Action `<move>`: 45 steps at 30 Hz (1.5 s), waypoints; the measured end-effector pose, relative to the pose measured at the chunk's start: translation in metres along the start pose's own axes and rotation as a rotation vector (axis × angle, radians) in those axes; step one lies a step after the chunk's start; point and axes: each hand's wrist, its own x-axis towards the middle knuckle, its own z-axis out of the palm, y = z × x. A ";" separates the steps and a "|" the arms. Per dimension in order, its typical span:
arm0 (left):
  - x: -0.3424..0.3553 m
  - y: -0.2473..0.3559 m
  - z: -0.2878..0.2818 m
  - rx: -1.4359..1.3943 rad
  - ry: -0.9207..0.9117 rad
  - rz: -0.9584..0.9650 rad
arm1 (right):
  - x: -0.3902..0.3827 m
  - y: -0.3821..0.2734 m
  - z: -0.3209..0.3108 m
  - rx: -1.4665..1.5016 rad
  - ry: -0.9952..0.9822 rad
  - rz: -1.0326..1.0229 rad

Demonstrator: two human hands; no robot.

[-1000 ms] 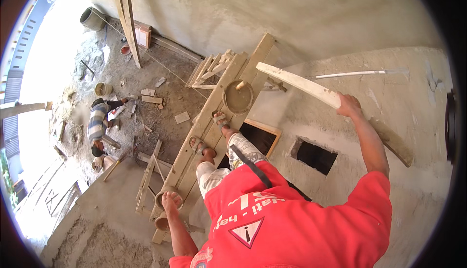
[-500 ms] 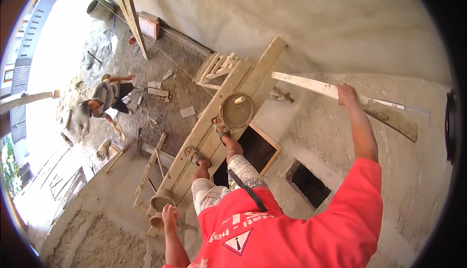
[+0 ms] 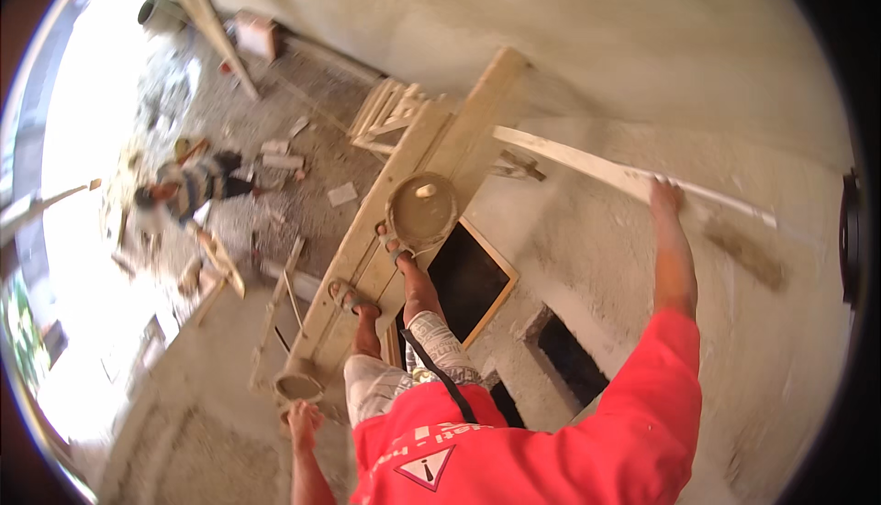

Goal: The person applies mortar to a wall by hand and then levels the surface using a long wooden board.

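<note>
One straightedge (image 3: 624, 175) has perhaps slid rightward along wall (image 3: 642, 46).

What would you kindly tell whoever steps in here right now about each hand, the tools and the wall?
Right hand: pressing the long straightedge flat against the plastered wall.
Left hand: down by the small mortar bowl.
Feet on the plank scaffold; mortar pan sits on it by the toes.
Done: the wall shows grey plaster.
Left: cannot tell how much levelling remains.

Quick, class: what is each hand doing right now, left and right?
Left hand: grip on a small round trowel-like tool; closure cannot be told.
Right hand: grip closed on the long white straightedge.
</note>
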 end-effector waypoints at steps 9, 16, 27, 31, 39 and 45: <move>0.011 0.056 0.026 0.221 0.173 0.119 | -0.035 -0.016 0.009 -0.113 0.057 -0.069; 0.105 0.061 0.040 0.329 0.197 0.207 | -0.134 -0.102 -0.020 0.568 0.165 -0.679; 0.185 -0.067 0.040 0.271 0.201 0.030 | -0.324 -0.188 0.015 0.629 -0.383 -0.890; 0.246 -0.116 0.025 0.251 0.259 -0.043 | -0.316 -0.202 0.019 0.570 -0.317 -0.836; 0.476 -0.190 0.004 0.221 0.488 -0.094 | -0.340 -0.249 0.026 0.693 -0.454 -0.539; 0.597 -0.197 -0.024 0.219 0.652 -0.093 | -0.361 -0.276 0.052 0.681 -0.506 -0.389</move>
